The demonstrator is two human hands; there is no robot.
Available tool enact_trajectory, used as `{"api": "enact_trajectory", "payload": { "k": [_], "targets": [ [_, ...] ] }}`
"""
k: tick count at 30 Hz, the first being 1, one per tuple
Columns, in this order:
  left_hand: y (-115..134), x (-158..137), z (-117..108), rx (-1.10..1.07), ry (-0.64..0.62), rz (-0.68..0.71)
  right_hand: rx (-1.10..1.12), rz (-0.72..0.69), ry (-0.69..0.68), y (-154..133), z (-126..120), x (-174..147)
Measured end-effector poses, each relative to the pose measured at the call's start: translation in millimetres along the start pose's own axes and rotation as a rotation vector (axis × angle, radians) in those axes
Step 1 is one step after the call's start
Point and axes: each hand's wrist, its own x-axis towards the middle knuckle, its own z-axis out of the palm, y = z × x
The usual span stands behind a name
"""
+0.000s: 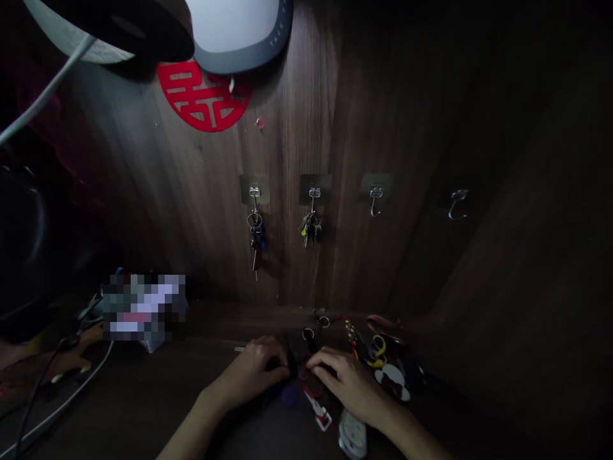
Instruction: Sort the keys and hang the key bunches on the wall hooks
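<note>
My left hand (256,370) is closed low over the shelf, its fingertips on something dark that I cannot make out. Across from it my right hand (352,383) has its thumb and fingers drawn together beside a small red item (302,369); what they grip is hidden. Between the hands lie a purple-blue round piece (289,395) and a red-and-white strap with a clasp (320,412). Below my right hand is a pale grey oval remote-like fob (353,434). Metal split rings (308,334) rest just beyond the fingers.
Two key bunches (256,236) (310,227) hang from wall hooks; two more hooks (376,201) (458,204) hold nothing. Right of my hands lie yellow-ringed items (378,348) and a white flower-shaped piece (393,381). A white cable (71,412) and a blurred box (143,310) are left.
</note>
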Motion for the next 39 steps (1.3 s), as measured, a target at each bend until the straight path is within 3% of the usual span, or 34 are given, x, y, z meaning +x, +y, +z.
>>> {"api": "enact_trajectory", "payload": {
  "k": [4, 9, 15, 18, 21, 27, 31, 39],
  "targets": [
    [0, 2, -2, -0.137, 0.077, -0.018, 0.004, 0.0, -0.009, -2, -1, 0],
    [1, 3, -5, -0.377, 0.262, 0.025, -0.005, 0.002, -0.016, -3, -3, 0],
    [2, 1, -16, -0.996, 0.413, -0.138, 0.006, 0.035, -0.021, -5, -3, -1],
    [0, 0, -22, -1.288, 0.513, -0.123, 0.007, 0.043, -0.019, -6, -4, -1],
    [0, 0, -29, -1.396, 0.593, -0.09, 0.0, 0.052, -0.016, -5, -4, -1],
    [4, 9, -45, -1.268, 0.743, -0.096, -0.001, 0.017, -0.009, 0, -3, -1],
    [19, 19, -74, -0.984, 0.888, -0.092, -0.007, 0.042, -0.026, -1, -4, -2],
    [43, 47, -129, -0.443, 1.104, 0.098, -0.013, 0.044, -0.06, -2, -7, -4]
  ]
}}
